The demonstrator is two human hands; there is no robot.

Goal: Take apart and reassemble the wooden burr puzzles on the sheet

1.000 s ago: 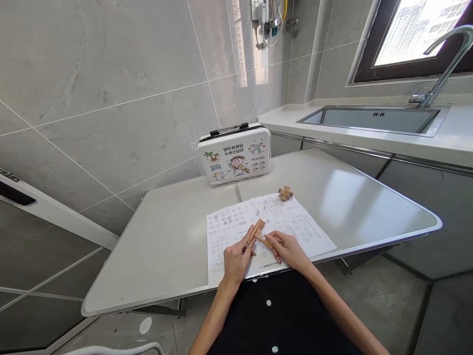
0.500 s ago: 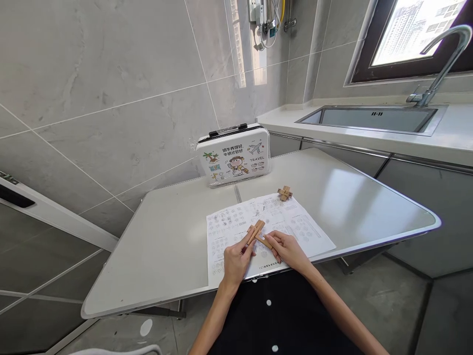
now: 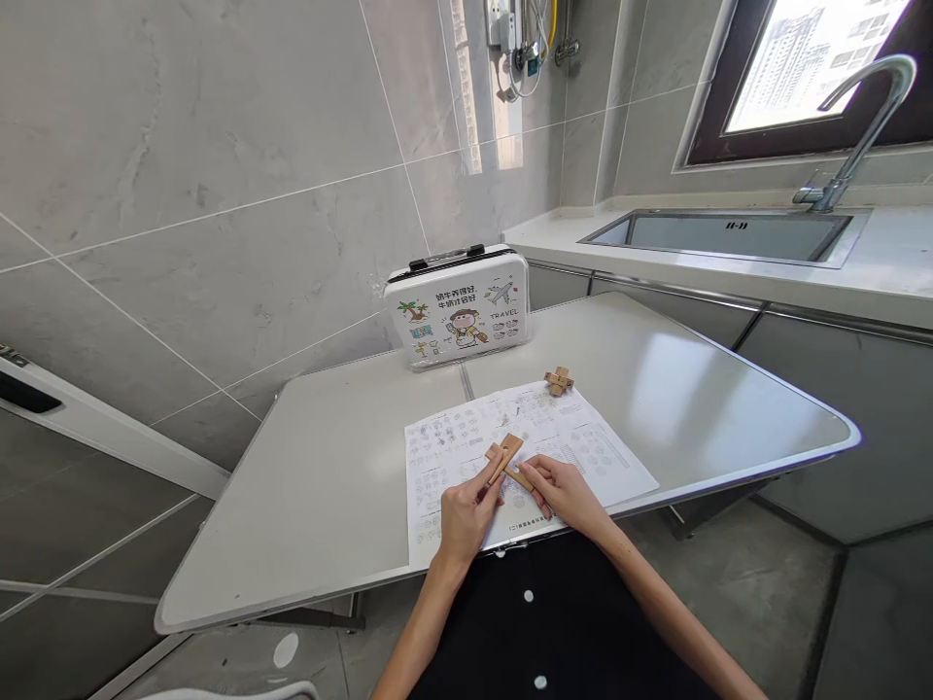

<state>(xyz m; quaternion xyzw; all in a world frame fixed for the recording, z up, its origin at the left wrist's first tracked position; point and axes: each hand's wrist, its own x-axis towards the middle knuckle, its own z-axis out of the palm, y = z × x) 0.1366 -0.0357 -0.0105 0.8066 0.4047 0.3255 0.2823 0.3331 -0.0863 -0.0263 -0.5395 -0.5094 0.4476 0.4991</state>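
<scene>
My left hand (image 3: 466, 515) pinches one wooden puzzle stick (image 3: 505, 455) that slants up to the right. My right hand (image 3: 567, 494) grips a second wooden stick (image 3: 520, 477) lying across under the first. Both hands are closed on these pieces, just above a printed instruction sheet (image 3: 466, 442) spread on the white table (image 3: 328, 486). An assembled wooden burr puzzle (image 3: 559, 380) sits at the sheet's far right corner, apart from both hands.
A small white case with cartoon travel pictures (image 3: 458, 305) stands upright at the back of the table against the tiled wall. A steel sink (image 3: 721, 235) and tap (image 3: 860, 126) are in the counter at right. The table's rounded edge (image 3: 838, 442) ends at right.
The two sticks have closed together slightly between my hands. The view has shifted a little; the hands stay in the same spot over the sheet.
</scene>
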